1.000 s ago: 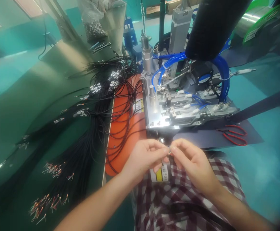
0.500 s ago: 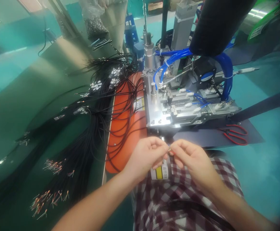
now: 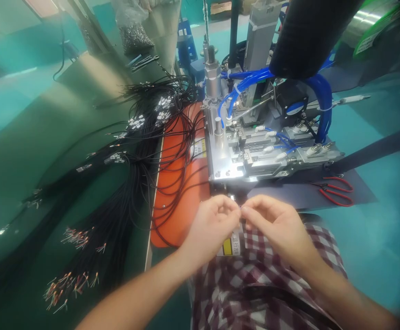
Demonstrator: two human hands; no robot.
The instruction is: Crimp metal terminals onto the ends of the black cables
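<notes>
My left hand [image 3: 216, 222] and my right hand [image 3: 271, 217] meet fingertip to fingertip in front of the metal machine [image 3: 230, 160]. Both are closed in a pinch. Whatever lies between the fingertips is too small and too covered to name. Left of my hands, an orange plate [image 3: 175, 215] carries thin black cables [image 3: 186, 160] that run towards the machine's edge. Below the fingers, a white and yellow label [image 3: 232, 246] shows partly behind my left hand.
Bundles of black cables [image 3: 127, 197] with bare wire ends [image 3: 67, 291] lie on the green table [image 3: 65, 123]. Red-handled pliers [image 3: 337, 190] rest on the right. Blue tubes [image 3: 254, 75] arch over the machine. A clear bag of small metal parts [image 3: 134, 36] sits at the back.
My fingertips have shifted slightly, and the right fingers have turned a little while pinched. A small yellowish bit seen between them earlier is now hardly visible. The cables and machine stay put.
</notes>
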